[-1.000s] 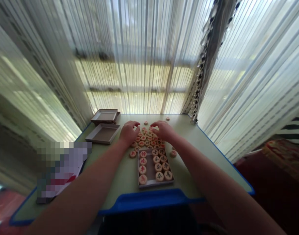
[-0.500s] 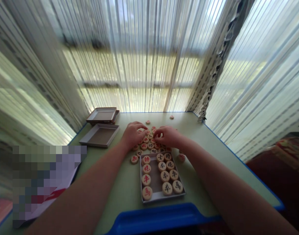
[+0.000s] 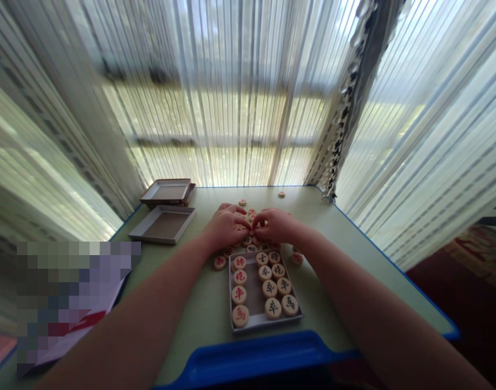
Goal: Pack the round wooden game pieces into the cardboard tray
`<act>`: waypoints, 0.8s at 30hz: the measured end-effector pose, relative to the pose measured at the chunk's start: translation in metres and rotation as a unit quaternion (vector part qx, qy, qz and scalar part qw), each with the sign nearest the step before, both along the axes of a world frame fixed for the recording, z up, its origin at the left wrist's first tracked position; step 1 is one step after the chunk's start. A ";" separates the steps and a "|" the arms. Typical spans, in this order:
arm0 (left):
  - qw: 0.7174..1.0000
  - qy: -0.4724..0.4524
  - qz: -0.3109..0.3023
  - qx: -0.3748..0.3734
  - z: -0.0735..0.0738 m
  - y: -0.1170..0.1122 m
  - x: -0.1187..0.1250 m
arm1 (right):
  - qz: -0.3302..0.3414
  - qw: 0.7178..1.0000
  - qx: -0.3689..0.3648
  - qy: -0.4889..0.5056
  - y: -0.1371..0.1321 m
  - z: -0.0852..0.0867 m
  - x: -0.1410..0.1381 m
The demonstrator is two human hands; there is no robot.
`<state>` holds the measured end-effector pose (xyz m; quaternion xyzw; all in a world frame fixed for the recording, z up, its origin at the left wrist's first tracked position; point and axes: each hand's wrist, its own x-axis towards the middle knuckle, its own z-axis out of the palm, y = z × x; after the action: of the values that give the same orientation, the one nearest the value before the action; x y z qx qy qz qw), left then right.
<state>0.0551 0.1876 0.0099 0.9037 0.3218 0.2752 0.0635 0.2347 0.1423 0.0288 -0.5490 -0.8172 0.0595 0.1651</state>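
Round wooden Chinese chess pieces (image 3: 252,248) with red or black characters lie in a loose pile behind a shallow box. My left hand (image 3: 228,226) covers the pile's left side, its fingers bent but apart over the pieces. From the right, my right hand (image 3: 275,224) reaches in with thumb and fingertips pinched together; whatever is between them is hidden. The fingertips of both hands nearly meet above the pile. In the box (image 3: 252,323), a column of red pieces (image 3: 240,294) stands along the left wall and two columns of black pieces (image 3: 273,307) fill the right side.
An open empty tray (image 3: 162,223) and a brown-edged box (image 3: 167,190) sit at the back left. Single pieces lie near the far edge, one a stray piece (image 3: 281,194). The green table (image 3: 329,233) has a blue rim (image 3: 256,346). Sheer curtains (image 3: 232,108) hang behind.
My left hand has moved right and slightly nearer over the pile, so its fingertips now come close to my right hand's. The pieces in the box look unchanged. The view has shifted slightly.
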 end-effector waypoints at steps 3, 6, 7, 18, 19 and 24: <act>1.000 0.000 -0.004 0.001 -0.001 0.001 0.000 | 0.001 1.000 -0.011 0.010 0.003 -0.003 0.001; 1.000 -0.005 -0.001 -0.004 -0.001 0.002 0.000 | -0.003 0.999 -0.028 0.028 0.005 -0.005 0.001; 1.000 -0.005 0.002 -0.009 -0.001 0.002 0.000 | -0.008 0.999 -0.032 0.032 0.005 -0.005 0.001; 0.998 -0.045 0.021 -0.038 -0.001 0.002 0.000 | -0.025 0.998 -0.008 0.061 0.010 -0.009 0.001; 0.998 -0.052 0.024 -0.036 0.000 0.001 0.000 | -0.027 0.998 -0.001 0.064 0.010 -0.008 0.001; 0.996 -0.074 0.014 -0.058 0.005 0.000 -0.001 | -0.018 0.994 0.064 0.088 0.009 -0.006 0.000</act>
<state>0.0544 0.1875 0.0149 0.8712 0.3443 0.3227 0.1355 0.2350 0.1514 0.0225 -0.5442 -0.7916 0.0523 0.2727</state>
